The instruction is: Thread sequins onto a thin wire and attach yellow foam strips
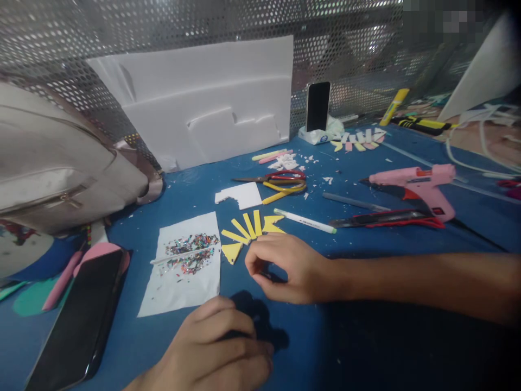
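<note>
Blue table [195, 195], perforated metal wall behind. Right hand [285, 269] curled narrow, fingertips just beside the yellow foam pieces [246, 228]; can't tell if it pinches anything. Left hand [215, 347] curled low on the table, grip unclear. Glitter paper [179, 288] lies left of the pieces.

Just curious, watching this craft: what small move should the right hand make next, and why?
Probably nudge forward to pinch a yellow piece: the right hand sits just behind the fan, fingers curled, nothing visibly held.
</note>
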Available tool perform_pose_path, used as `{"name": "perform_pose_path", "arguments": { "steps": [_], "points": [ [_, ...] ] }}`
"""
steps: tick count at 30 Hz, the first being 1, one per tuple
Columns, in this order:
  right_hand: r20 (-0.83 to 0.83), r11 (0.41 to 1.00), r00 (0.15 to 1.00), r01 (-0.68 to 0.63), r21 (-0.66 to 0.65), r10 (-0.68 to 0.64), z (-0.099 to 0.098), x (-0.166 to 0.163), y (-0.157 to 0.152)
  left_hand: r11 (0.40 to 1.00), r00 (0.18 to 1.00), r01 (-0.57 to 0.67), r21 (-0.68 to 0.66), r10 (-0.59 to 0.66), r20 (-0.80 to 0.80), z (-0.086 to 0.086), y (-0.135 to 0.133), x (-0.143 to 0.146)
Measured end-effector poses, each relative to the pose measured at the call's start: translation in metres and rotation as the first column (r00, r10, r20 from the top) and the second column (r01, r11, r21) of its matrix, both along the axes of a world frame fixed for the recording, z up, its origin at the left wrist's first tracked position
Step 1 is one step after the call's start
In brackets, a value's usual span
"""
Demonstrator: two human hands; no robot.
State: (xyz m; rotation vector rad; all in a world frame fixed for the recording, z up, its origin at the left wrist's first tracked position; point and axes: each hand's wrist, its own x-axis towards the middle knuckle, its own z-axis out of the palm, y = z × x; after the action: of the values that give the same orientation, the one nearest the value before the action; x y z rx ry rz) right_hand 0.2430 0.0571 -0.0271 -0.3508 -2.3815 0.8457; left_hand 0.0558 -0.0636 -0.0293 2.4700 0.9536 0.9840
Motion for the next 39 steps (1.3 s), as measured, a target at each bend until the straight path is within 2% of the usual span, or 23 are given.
{"name": "perform_pose_path", "arguments": {
  "steps": [7, 10, 15, 18, 25, 29, 35, 39],
  "points": [
    [0.044, 0.998, 0.998, 0.051, 0.029, -0.052, -0.003, 0.000, 0.001, 0.997, 0.998, 0.050, -0.061, -0.052, -0.035, 0.000, -0.001, -0.002],
    [0.093, 0.998, 0.995, 0.033, 0.060, -0.038, -0.004, 0.000, 0.002, 0.998, 0.999, 0.045, -0.040, -0.046, -0.017, -0.001, 0.001, -0.004],
    [0.118, 0.992, 0.992, -0.067, 0.107, 0.054, -0.004, 0.001, 0.002, 0.991, 0.989, -0.123, -0.049, 0.119, -0.083, 0.010, 0.014, -0.011],
    [0.079, 0.977, 0.988, -0.142, 0.156, 0.131, 0.000, 0.003, 0.001, 0.973, 0.973, -0.226, -0.051, 0.224, -0.057, 0.015, 0.021, -0.012],
    [0.075, 0.967, 0.988, -0.147, 0.206, 0.134, -0.001, 0.003, -0.001, 0.946, 0.947, -0.320, -0.043, 0.318, -0.054, 0.012, 0.021, -0.010],
    [0.093, 0.958, 0.986, -0.159, 0.237, 0.140, -0.003, 0.003, 0.001, 0.943, 0.943, -0.329, -0.047, 0.325, -0.069, 0.013, 0.021, -0.010],
    [0.130, 0.969, 0.981, -0.167, 0.182, 0.145, -0.005, 0.003, 0.002, 0.943, 0.942, -0.329, -0.039, 0.326, -0.078, 0.013, 0.025, -0.013],
    [0.172, 0.970, 0.972, -0.187, 0.154, 0.161, -0.007, 0.003, 0.002, 0.956, 0.940, -0.292, 0.039, 0.295, -0.169, 0.009, 0.033, -0.024]
  ]
}}
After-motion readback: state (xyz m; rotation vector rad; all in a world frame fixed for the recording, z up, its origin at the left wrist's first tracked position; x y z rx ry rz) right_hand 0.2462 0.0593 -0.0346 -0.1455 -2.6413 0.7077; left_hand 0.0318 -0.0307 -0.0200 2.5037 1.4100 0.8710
